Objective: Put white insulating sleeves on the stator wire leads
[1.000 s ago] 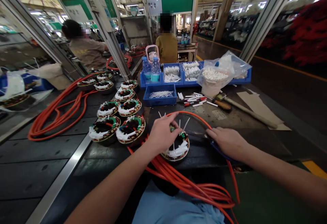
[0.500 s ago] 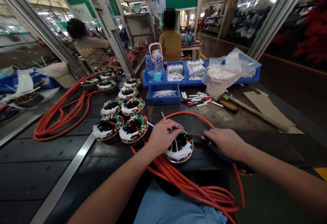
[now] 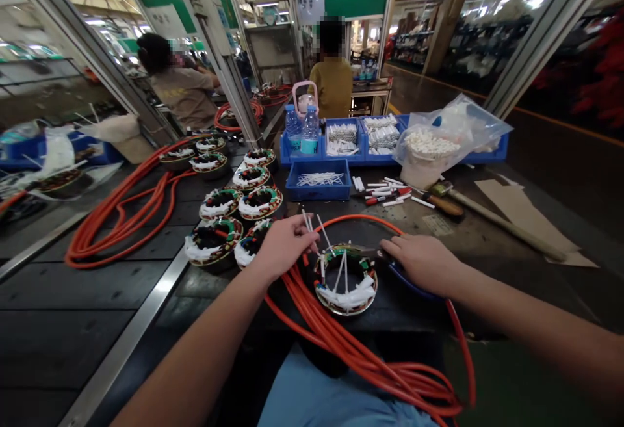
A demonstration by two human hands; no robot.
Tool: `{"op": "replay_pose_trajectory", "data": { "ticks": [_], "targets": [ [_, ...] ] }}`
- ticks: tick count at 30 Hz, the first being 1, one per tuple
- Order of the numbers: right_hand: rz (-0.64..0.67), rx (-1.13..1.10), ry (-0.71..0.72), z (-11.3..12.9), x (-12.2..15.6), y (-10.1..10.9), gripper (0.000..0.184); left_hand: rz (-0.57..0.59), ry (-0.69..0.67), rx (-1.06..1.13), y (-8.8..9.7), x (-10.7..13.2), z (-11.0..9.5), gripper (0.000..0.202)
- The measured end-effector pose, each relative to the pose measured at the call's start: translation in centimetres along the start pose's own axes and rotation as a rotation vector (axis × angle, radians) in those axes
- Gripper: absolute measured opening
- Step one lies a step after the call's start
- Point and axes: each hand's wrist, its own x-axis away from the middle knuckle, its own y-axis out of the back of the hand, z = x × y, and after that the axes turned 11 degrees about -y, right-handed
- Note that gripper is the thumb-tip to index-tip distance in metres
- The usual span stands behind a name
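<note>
A ring-shaped motor stator (image 3: 347, 302) with white sleeves and coloured wires lies on the bench in front of me. Thin white cable ties (image 3: 345, 272) cross its opening, and one sticks up from its far rim. At its upper left, my left hand (image 3: 283, 243) is closed, with thin white cable-tie pieces (image 3: 307, 221) rising from the fingertips. My right hand (image 3: 425, 259) grips scissors (image 3: 408, 282) with blue handles on the right side. Their blades reach the stator's far right rim; whether they are parted is hard to see.
Coiled orange cable (image 3: 336, 342) runs beside the stator and over the bench edge. More stators (image 3: 214, 245) stand to the left. Behind are a blue tray (image 3: 318, 190) of ties, sleeve bins (image 3: 361, 157), a bag-lined tub (image 3: 424, 170), and a wooden-handled brush (image 3: 502, 222).
My left hand has moved left, off the stator, with white tie pieces now showing in its fingers. The right hand with the scissors stays close to the rim. The view has shifted slightly.
</note>
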Motion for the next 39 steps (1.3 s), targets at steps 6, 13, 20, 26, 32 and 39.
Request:
{"op": "replay_pose_trajectory", "data": {
  "ticks": [6,13,20,26,32,39],
  "targets": [
    [-0.017,0.09,0.125,2.1,-3.5,1.8,0.015,0.188,-0.184,-0.263,-0.8,-1.6,-0.2,0.02],
    [-0.033,0.151,0.104,0.7,-1.9,1.3,0.021,-0.37,-0.211,0.018,0.8,0.9,1.5,0.027],
    [-0.115,0.202,0.217,2.5,-2.4,2.1,0.023,0.227,-0.112,-0.017,1.7,1.9,1.2,0.02],
    [-0.186,0.283,0.268,3.2,-2.9,2.0,0.021,0.13,-0.283,-0.243,0.5,1.2,1.1,0.026],
    [-0.199,0.269,0.18,-0.7,1.0,1.9,0.029,-0.135,-0.074,0.149,1.1,2.9,1.8,0.025],
    [-0.067,0.1,0.18,0.5,4.4,2.8,0.022,0.607,-0.025,0.204,-1.5,2.7,-0.5,0.016]
  ]
}}
